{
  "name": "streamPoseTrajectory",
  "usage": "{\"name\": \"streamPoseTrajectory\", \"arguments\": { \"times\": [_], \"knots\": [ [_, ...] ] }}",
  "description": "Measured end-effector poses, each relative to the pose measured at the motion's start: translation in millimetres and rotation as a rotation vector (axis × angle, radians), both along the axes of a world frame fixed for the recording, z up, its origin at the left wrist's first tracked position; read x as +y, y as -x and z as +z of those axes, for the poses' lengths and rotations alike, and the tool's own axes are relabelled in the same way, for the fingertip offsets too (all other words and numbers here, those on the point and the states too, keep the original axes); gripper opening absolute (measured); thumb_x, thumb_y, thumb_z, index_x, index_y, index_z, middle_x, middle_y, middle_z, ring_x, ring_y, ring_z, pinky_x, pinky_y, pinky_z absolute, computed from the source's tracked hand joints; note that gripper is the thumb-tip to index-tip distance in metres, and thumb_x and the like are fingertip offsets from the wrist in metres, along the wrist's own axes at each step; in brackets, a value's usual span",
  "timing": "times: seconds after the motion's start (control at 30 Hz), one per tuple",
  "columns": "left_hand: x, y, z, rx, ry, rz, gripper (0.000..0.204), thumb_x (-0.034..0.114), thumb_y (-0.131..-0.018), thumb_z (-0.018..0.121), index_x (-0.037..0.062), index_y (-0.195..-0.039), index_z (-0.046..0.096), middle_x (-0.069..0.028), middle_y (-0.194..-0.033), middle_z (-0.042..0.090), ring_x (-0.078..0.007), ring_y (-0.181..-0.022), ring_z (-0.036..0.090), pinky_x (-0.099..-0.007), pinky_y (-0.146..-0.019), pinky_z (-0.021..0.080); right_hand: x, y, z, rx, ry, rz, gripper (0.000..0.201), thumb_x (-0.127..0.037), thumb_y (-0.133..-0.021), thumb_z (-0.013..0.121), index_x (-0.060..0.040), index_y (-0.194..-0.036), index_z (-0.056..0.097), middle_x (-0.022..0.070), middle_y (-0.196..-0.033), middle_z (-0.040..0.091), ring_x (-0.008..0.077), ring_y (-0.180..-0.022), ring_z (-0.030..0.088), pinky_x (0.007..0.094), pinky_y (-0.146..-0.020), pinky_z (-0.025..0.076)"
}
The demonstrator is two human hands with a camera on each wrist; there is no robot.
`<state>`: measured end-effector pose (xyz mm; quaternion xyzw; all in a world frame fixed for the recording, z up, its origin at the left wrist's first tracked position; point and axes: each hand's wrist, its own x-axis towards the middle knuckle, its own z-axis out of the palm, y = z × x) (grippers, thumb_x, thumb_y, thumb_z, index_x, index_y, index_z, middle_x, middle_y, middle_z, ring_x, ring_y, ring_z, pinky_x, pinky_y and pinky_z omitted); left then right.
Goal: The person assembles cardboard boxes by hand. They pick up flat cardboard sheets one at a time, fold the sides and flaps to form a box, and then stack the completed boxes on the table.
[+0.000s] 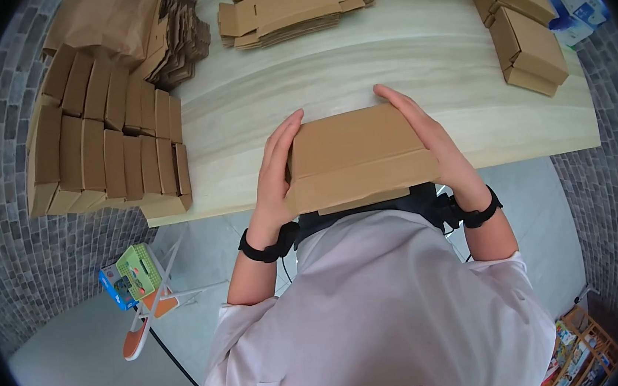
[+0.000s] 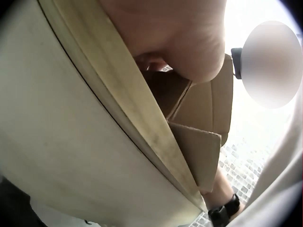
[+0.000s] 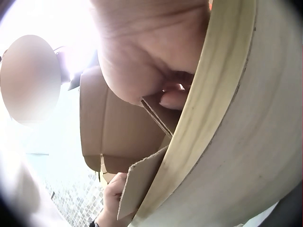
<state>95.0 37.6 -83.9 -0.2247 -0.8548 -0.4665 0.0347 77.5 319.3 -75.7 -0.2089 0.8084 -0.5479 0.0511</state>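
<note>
left hand [image 1: 275, 165] 9 o'clock, right hand [image 1: 434, 144] 3 o'clock, fingers straight along box [image 1: 356, 140] | even palm pressure should keep 6 o'clock flap [image 1: 365, 201] square tbh

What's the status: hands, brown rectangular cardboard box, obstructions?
Left hand and right hand against opposite ends of brown rectangular cardboard box. Box at edge of pale streaked table, flaps jutting. No obstruction seen.

Green box [image 1: 143, 273] beside blue box [image 1: 116, 289], lower left; wooden rack [image 1: 591, 344], lower right.
</note>
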Motion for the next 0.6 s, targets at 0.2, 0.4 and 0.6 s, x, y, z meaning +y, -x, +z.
{"name": "streamPoseTrajectory", "arguments": {
  "times": [0.2,0.4,0.6],
  "knots": [
    [-1,-1,-8,0.052,-0.229,0.059,0.053,-0.009,-0.081,0.045,-0.0013,-0.133,0.057,-0.0203,-0.145,0.050,-0.0327,-0.131,0.052,-0.0396,-0.111,0.039,1,0,0,0.048,0.057,0.002,0.064,-0.014,-0.090,0.061,-0.0104,-0.150,0.038,0.0189,-0.151,0.042,0.0375,-0.136,0.046,0.0378,-0.107,0.043],
    [13,-4,-8,0.001,-0.204,0.084,0.054,0.005,-0.086,0.064,0.0055,-0.138,0.050,-0.0185,-0.146,0.044,-0.0338,-0.129,0.050,-0.0412,-0.108,0.041,-2,-2,0,-0.023,0.033,-0.012,0.062,-0.006,-0.085,0.068,-0.0122,-0.144,0.047,0.0124,-0.149,0.042,0.0228,-0.112,0.058,0.0303,-0.088,0.050],
    [3,-8,8,0.060,0.025,-0.078,0.073,0.020,-0.078,0.080,0.0100,-0.142,0.046,-0.0189,-0.152,0.034,-0.0392,-0.137,0.037,-0.0443,-0.107,0.042,2,-10,2,-0.048,0.060,-0.029,0.071,0.006,-0.076,0.072,-0.0093,-0.141,0.049,0.0090,-0.152,0.037,0.0185,-0.093,0.057,0.0284,-0.076,0.050]
  ]
}}
